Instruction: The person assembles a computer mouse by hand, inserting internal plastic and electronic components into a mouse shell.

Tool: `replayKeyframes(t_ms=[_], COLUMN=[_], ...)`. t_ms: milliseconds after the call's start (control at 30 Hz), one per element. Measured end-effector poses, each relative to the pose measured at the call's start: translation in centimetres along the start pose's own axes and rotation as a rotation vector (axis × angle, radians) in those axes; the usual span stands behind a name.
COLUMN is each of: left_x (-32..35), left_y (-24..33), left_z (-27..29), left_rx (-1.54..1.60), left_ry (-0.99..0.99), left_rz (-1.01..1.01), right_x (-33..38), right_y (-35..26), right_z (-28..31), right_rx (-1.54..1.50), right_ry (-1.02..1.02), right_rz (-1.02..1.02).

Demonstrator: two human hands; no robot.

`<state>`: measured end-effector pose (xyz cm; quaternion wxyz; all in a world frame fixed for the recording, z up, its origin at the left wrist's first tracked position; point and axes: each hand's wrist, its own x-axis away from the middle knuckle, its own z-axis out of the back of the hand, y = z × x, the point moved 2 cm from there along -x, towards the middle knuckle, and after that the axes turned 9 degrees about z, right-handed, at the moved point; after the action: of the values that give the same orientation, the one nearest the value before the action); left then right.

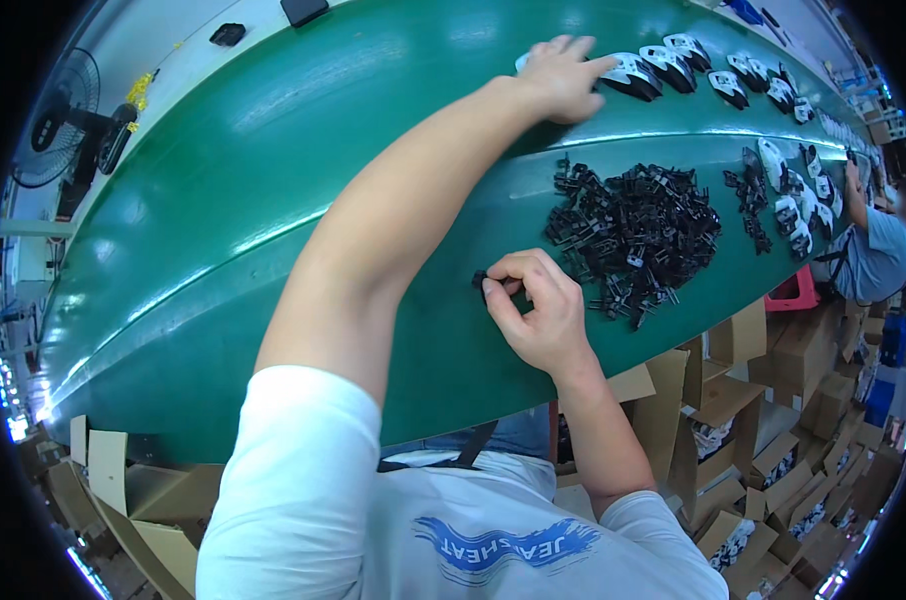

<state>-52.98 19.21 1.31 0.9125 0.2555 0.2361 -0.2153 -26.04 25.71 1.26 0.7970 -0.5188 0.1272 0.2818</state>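
Observation:
My left arm stretches across the green work surface (303, 120) to its far side. There my left hand (563, 80) has its fingers spread, slightly blurred, over or beside a white part (521, 62) that it mostly hides. Just right of it sits a row of white-and-black curved plastic housings (633, 76). Nearer to me, my right hand (543, 310) pinches a small black plastic piece (480, 281) between thumb and index finger. A large heap of black plastic clips (638, 235) lies immediately right of that hand.
More white-and-black housings (798, 200) and a smaller pile of black clips (750, 200) lie farther right, where a co-worker (873, 245) reaches in. Open cardboard boxes (718, 420) crowd the near right side. A fan (63, 120) stands at the far left.

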Motion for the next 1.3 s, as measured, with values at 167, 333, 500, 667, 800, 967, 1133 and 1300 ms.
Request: replayKeyframes(t_ms=[167, 333, 500, 667, 800, 967, 1133, 1300], left_x=[2.4, 9.3, 21.7, 30.6, 34.1, 34.5, 34.9, 36.6], left_y=[-1.5, -5.3, 1.0, 7.3, 8.9, 9.2, 9.1, 8.7], left_z=[2.0, 9.9, 19.1, 23.2, 24.8, 27.0, 27.7, 26.5], left_rx=[-0.401, 0.027, 1.703, 1.991, 2.056, 1.643, 1.641, 1.802], left_ry=[-0.231, -0.198, -0.218, -0.036, 0.046, -0.018, -0.045, 0.074], left_rz=[0.03, 0.347, 0.972, 1.081, 0.994, 1.008, 1.04, 1.103], right_x=[0.4, 0.8, 1.4, 0.5, 0.2, 0.8, 0.6, 0.7], right_y=[0.2, 0.5, -0.4, -8.2, -10.6, -11.2, -12.2, -13.5], right_z=[0.7, 0.5, 0.4, -2.2, -4.9, -6.7, -6.4, -5.4], right_rx=[0.031, -0.055, -0.052, -0.223, -0.038, 0.059, 0.231, 0.239], right_ry=[-0.003, 0.059, 0.083, 0.127, 0.056, 0.106, -0.039, -0.188], right_rz=[-0.009, -0.046, -0.02, 0.173, 0.272, 0.426, 0.495, 0.421])
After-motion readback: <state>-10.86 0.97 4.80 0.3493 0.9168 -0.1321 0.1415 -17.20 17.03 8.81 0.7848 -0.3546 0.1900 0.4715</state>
